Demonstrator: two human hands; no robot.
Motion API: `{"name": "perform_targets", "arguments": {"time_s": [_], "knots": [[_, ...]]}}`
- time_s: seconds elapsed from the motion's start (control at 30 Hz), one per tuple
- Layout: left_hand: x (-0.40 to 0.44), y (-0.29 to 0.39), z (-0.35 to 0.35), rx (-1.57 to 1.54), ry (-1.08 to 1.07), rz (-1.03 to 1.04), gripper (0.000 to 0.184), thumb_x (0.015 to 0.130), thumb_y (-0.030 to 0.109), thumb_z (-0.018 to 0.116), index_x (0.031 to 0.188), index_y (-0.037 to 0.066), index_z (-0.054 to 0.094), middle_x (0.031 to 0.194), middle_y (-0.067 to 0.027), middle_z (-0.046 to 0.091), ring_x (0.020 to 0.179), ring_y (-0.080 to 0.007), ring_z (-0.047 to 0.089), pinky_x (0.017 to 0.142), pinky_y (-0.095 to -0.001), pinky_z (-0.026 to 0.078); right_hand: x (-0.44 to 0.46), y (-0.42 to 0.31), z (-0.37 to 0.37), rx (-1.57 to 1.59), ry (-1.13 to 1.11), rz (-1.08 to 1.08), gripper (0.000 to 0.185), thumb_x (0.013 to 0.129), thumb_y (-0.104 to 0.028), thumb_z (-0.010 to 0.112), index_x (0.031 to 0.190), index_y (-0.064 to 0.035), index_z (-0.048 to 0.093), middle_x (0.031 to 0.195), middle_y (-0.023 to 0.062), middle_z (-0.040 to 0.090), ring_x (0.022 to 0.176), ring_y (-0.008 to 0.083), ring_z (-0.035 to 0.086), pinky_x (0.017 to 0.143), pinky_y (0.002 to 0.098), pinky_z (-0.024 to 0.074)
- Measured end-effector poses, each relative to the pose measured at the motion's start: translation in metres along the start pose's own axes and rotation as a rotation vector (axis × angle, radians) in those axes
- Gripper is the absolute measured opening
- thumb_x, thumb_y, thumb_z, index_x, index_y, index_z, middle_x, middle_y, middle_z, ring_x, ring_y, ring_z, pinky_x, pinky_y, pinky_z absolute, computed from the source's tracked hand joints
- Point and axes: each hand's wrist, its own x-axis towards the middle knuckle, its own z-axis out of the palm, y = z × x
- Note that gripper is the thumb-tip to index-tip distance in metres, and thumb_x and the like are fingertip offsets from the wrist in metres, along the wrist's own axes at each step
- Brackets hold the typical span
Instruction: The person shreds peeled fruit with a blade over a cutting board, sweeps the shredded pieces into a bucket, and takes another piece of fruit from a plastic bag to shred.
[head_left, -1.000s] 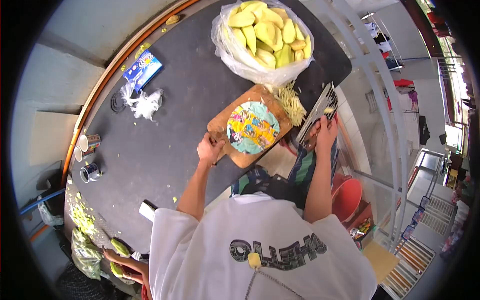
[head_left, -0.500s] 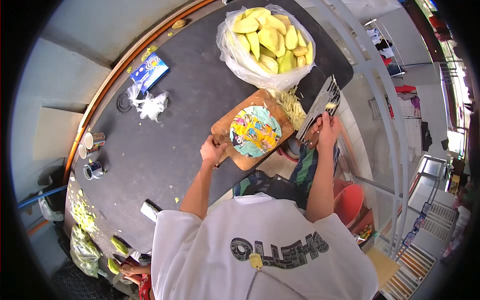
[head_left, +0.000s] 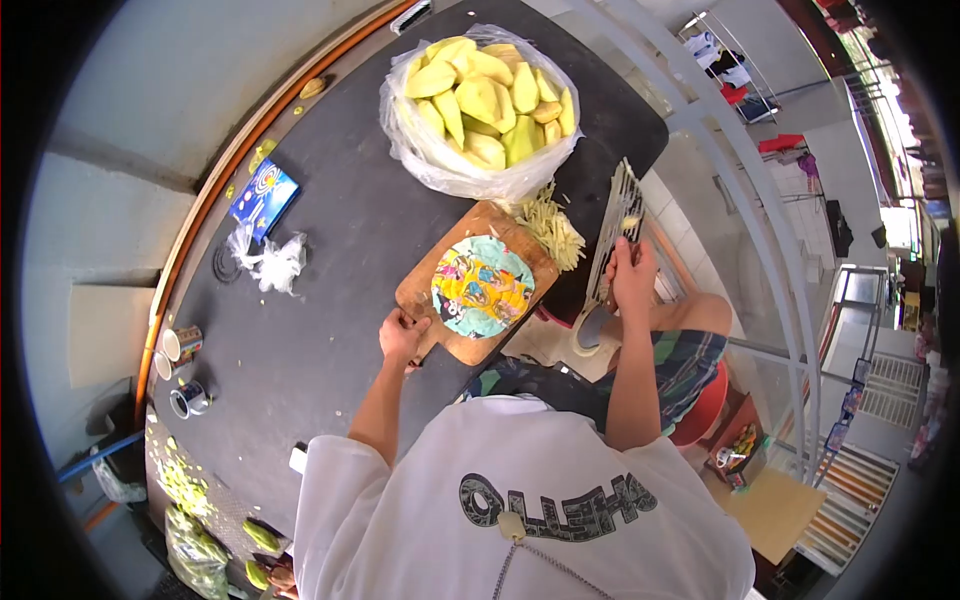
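Wooden cutting board [head_left: 417, 290], lying slantwise in the middle of the frame, just up and to the right of the left hand [head_left: 403, 337]. Grasping the board's short handle with that hand, with the thumb resting on top. Bearing a round printed piece [head_left: 483, 287] on its upper face. Clasping a slotted metal tool [head_left: 617, 205] in the right hand [head_left: 632, 280], right of centre, with the fingers curling at its edge and a pale bit [head_left: 629, 224] showing near the fingertips. Seeing a red bucket [head_left: 703, 412] sitting at lower right. Seeing pale shreds [head_left: 552, 228] heaping beside the board's upper right edge. Farther up, holding peeled yellow-green pieces [head_left: 482, 100] in a clear plastic bag [head_left: 435, 180] at top centre. Spotting cups [head_left: 184, 343] standing at left, and a blue box [head_left: 265, 198] lying at upper left.
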Motion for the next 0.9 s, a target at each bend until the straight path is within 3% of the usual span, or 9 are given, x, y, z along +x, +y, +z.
{"name": "perform_targets", "arguments": {"time_s": [0.27,0.33,0.4,0.43,0.57,0.67,0.73,0.8,0.9], "knots": [[0.005,-0.002,0.004,0.041,0.003,-0.030,0.043,0.069,0.028,0.091,0.075,0.005,0.055,0.068,-0.0042,0.061,0.062,-0.0177,0.055,0.062,-0.0360,0.049,-0.021,0.025,-0.007,0.215,0.106,-0.045,0.017,0.103,-0.016,0.055,0.091,-0.0057,0.051,0.061,-0.0004,0.048,0.051,0.0063,0.049,0.044,0.0232,0.0406],[0.008,-0.009,0.005,0.049,-0.029,-0.035,0.043,0.068,0.027,0.091,0.076,0.004,0.056,0.069,-0.0045,0.061,0.063,-0.0184,0.056,0.063,-0.0365,0.049,-0.013,0.049,-0.006,0.235,0.153,0.031,0.018,0.103,-0.018,0.054,0.096,-0.0020,0.053,0.062,0.0052,0.052,0.051,0.0130,0.052,0.047,0.0300,0.0433],[0.010,-0.006,0.005,0.040,-0.004,-0.026,0.043,0.068,0.028,0.091,0.076,0.003,0.056,0.070,-0.0052,0.062,0.064,-0.0187,0.056,0.063,-0.0370,0.050,0.001,0.058,-0.008,-0.494,0.129,-0.217,0.025,0.103,-0.023,0.055,0.096,0.0013,0.051,0.064,0.0122,0.055,0.053,0.0211,0.054,0.052,0.0386,0.0452],[0.012,-0.006,0.004,0.069,-0.026,-0.035,0.043,0.067,0.027,0.091,0.077,0.003,0.057,0.070,-0.0067,0.064,0.064,-0.0188,0.057,0.064,-0.0370,0.050,0.001,0.055,-0.008,-0.390,0.144,-0.159,0.030,0.101,-0.025,0.057,0.097,0.0038,0.050,0.069,0.0202,0.059,0.058,0.0343,0.058,0.059,0.0466,0.0461],[0.019,-0.002,0.002,0.066,-0.043,-0.049,0.044,0.066,0.028,0.092,0.077,0.002,0.058,0.070,-0.0079,0.065,0.063,-0.0186,0.056,0.064,-0.0367,0.051,0.002,0.050,-0.024,-0.169,0.198,-0.041,0.027,0.100,-0.023,0.056,0.100,0.0045,0.052,0.074,0.0248,0.061,0.071,0.0440,0.063,0.061,0.0472,0.0465],[0.018,0.019,-0.011,0.168,-0.073,-0.012,0.046,0.063,0.029,0.093,0.086,-0.001,0.067,0.071,-0.0099,0.068,0.066,-0.0244,0.065,0.065,-0.0387,0.052,0.024,0.071,-0.026,-0.576,0.153,-0.240,0.024,0.101,-0.021,0.055,0.100,0.0035,0.053,0.069,0.0181,0.060,0.063,0.0317,0.063,0.059,0.0415,0.0467],[0.020,0.054,-0.012,0.336,-0.075,-0.041,0.050,0.067,0.025,0.089,0.105,0.001,0.068,0.091,-0.0157,0.069,0.088,-0.0330,0.068,0.077,-0.0431,0.053,0.036,0.114,-0.029,-0.707,0.143,-0.340,0.022,0.101,-0.020,0.054,0.100,0.0025,0.054,0.067,0.0133,0.060,0.060,0.0228,0.060,0.058,0.0390,0.0469],[0.011,0.065,0.003,0.484,0.427,0.236,0.055,0.073,0.021,0.083,0.121,0.004,0.060,0.114,-0.0207,0.060,0.107,-0.0407,0.058,0.091,-0.0477,0.049,0.026,0.117,-0.030,-0.306,0.101,-0.001,0.020,0.102,-0.020,0.054,0.097,-0.0007,0.053,0.068,0.0088,0.057,0.056,0.0171,0.057,0.053,0.0352,0.0456],[0.016,0.111,0.002,0.350,0.362,0.387,0.060,0.077,0.019,0.076,0.131,0.006,0.052,0.125,-0.0234,0.050,0.115,-0.0433,0.050,0.098,-0.0499,0.044,0.010,0.108,-0.024,-0.080,0.053,0.186,0.024,0.102,-0.022,0.056,0.093,-0.0008,0.051,0.069,0.0085,0.058,0.056,0.0166,0.057,0.052,0.0358,0.0456]]}}
